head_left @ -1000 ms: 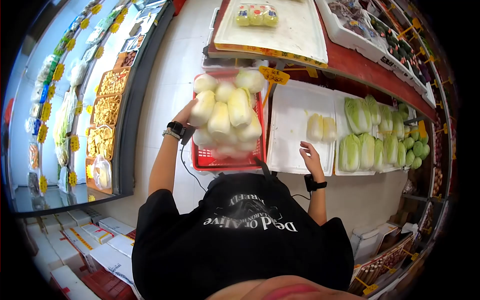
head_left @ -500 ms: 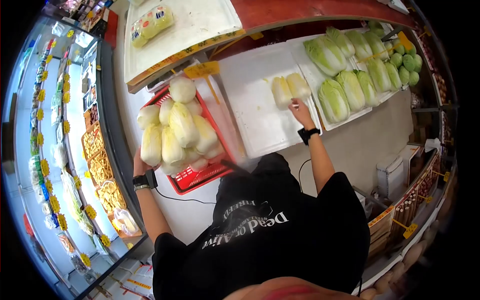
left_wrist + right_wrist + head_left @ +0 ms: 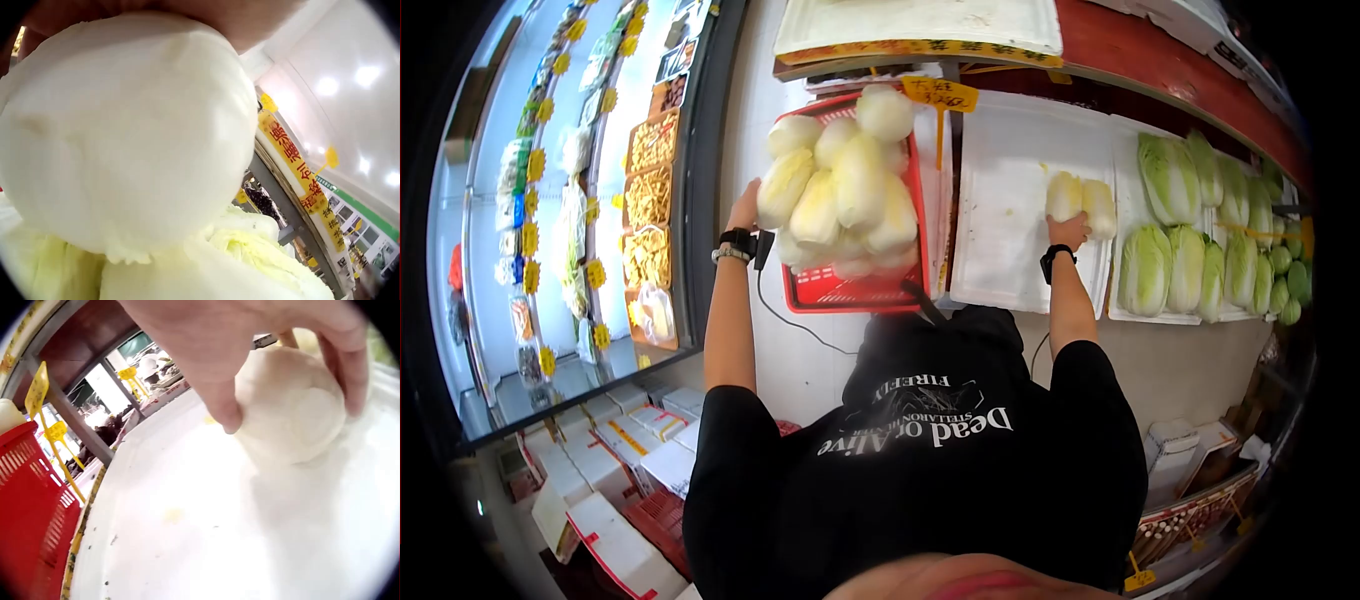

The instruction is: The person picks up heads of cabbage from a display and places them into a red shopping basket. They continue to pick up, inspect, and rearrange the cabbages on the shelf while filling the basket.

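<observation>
Pale, trimmed cabbages (image 3: 859, 180) are heaped in a red basket (image 3: 850, 296). Beside the heap, my left hand (image 3: 742, 208) holds the base end of a yellow-white cabbage (image 3: 785, 187). The left wrist view has that hand (image 3: 244, 19) along the top of the large white end (image 3: 131, 131), fingers partly hidden. On the white tray (image 3: 1006, 240), my right hand (image 3: 1068, 231) grips the left of two pale cabbages (image 3: 1064, 194). Thumb and fingers of this hand (image 3: 231, 337) curve round its rounded end (image 3: 292, 406) in the right wrist view.
Green cabbages (image 3: 1146, 268) lie on another tray to the right. A yellow price sign (image 3: 940, 93) stands between basket and white tray. Above is a shelf (image 3: 920, 30); a lit display case (image 3: 500, 250) lines the left. A cable (image 3: 800, 328) hangs from my left wrist.
My right hand has moved out from beside my body to the pale cabbages and closed round one. The left hand has stayed at the heap's side while the head view swung away and back.
</observation>
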The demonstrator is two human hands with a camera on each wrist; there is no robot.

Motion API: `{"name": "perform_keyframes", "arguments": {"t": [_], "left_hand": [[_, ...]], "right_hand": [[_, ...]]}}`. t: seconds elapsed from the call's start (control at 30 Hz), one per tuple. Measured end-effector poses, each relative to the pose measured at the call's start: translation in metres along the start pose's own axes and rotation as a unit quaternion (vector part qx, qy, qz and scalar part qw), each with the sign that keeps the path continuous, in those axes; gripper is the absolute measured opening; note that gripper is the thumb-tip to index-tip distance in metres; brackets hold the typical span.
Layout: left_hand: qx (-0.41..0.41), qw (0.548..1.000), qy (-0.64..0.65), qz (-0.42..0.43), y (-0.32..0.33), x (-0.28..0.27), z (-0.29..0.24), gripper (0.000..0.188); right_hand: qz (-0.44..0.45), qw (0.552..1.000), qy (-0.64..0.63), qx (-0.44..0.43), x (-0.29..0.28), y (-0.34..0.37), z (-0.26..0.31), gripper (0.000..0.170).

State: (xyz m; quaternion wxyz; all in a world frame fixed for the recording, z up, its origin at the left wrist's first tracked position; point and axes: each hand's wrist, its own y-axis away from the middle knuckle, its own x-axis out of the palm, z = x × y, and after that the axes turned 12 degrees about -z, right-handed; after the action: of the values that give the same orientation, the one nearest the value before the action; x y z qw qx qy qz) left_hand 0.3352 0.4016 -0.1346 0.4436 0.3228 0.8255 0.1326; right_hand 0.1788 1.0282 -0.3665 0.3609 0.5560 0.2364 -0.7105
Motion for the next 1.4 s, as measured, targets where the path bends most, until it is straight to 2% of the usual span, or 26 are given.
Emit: {"name": "perform_keyframes", "arguments": {"t": [0.1,0.13,0.17,0.2,0.23,0.3,0.33,0.43,0.47,0.5,0.53,0.6,0.67,0.77,0.87,0.97,1.07,1.17,1.27,1.37,1.4], "left_hand": [[-0.015,0.992,0.100,0.071,-0.036,0.000,0.046,0.060],[-0.019,0.986,0.134,0.101,-0.022,-0.001,0.041,0.068],[-0.010,0.986,0.133,0.098,-0.009,-0.002,0.034,0.070],[-0.002,0.986,0.134,0.095,0.007,-0.002,0.027,0.072],[0.004,0.987,0.135,0.091,0.020,-0.004,0.022,0.074],[0.000,0.986,0.131,0.107,0.033,-0.006,0.012,0.075],[-0.005,0.985,0.131,0.109,0.037,-0.006,0.006,0.075],[0.000,0.978,0.153,0.140,0.033,-0.008,0.011,0.070],[0.008,0.975,0.155,0.159,0.033,-0.010,0.009,0.069],[0.016,0.971,0.158,0.179,0.037,-0.011,0.006,0.068],[0.019,0.973,0.153,0.173,0.044,-0.013,0.001,0.067],[0.021,0.972,0.152,0.178,0.052,-0.015,-0.003,0.077],[0.022,0.971,0.152,0.183,0.052,-0.018,-0.001,0.084],[0.027,0.969,0.159,0.186,0.055,-0.020,0.000,0.073],[0.030,0.967,0.176,0.181,0.054,-0.021,0.004,0.074],[0.036,0.965,0.193,0.173,0.035,-0.014,0.021,0.075],[0.063,0.961,0.187,0.194,0.039,-0.014,0.021,0.087],[0.098,0.956,0.209,0.180,0.050,-0.017,0.014,0.068],[0.143,0.952,0.204,0.177,0.015,0.001,0.034,0.065],[0.122,0.949,0.231,0.173,0.025,-0.003,0.028,0.064],[0.114,0.952,0.232,0.166,0.025,-0.003,0.029,0.064]], "right_hand": [[0.016,0.998,-0.051,-0.023,-0.004,-0.011,-0.009,0.095],[0.013,0.996,-0.083,-0.040,0.002,-0.018,-0.016,0.096],[0.095,0.975,-0.197,0.026,0.010,-0.021,-0.023,0.093],[0.176,0.932,-0.304,0.092,-0.002,-0.021,-0.025,0.091],[0.253,0.866,-0.402,0.157,-0.018,-0.019,-0.028,0.089],[0.305,0.798,-0.507,0.115,-0.050,0.002,-0.035,0.068],[0.323,0.792,-0.511,0.082,-0.066,0.013,-0.040,0.064],[0.368,0.787,-0.493,-0.041,-0.150,0.063,-0.026,0.064],[0.389,0.763,-0.511,-0.072,-0.163,0.076,-0.024,0.064],[0.391,0.763,-0.494,-0.146,-0.182,0.092,-0.015,0.067],[0.411,0.751,-0.482,-0.186,-0.203,0.111,0.000,0.070],[0.431,0.740,-0.435,-0.278,-0.233,0.151,0.030,0.076],[0.437,0.729,-0.384,-0.360,-0.246,0.190,0.063,0.078],[0.437,0.701,-0.314,-0.469,-0.242,0.239,0.107,0.078],[0.409,0.693,-0.236,-0.545,-0.219,0.268,0.129,0.080],[0.400,0.683,-0.226,-0.567,-0.199,0.282,0.132,0.080],[0.388,0.697,-0.245,-0.551,-0.190,0.288,0.128,0.078],[0.376,0.702,-0.237,-0.557,-0.188,0.286,0.129,0.074],[0.387,0.731,-0.230,-0.513,-0.187,0.290,0.128,0.070],[0.349,0.745,-0.195,-0.534,-0.186,0.296,0.121,0.069],[0.293,0.737,-0.178,-0.583,-0.185,0.297,0.119,0.069]]}}
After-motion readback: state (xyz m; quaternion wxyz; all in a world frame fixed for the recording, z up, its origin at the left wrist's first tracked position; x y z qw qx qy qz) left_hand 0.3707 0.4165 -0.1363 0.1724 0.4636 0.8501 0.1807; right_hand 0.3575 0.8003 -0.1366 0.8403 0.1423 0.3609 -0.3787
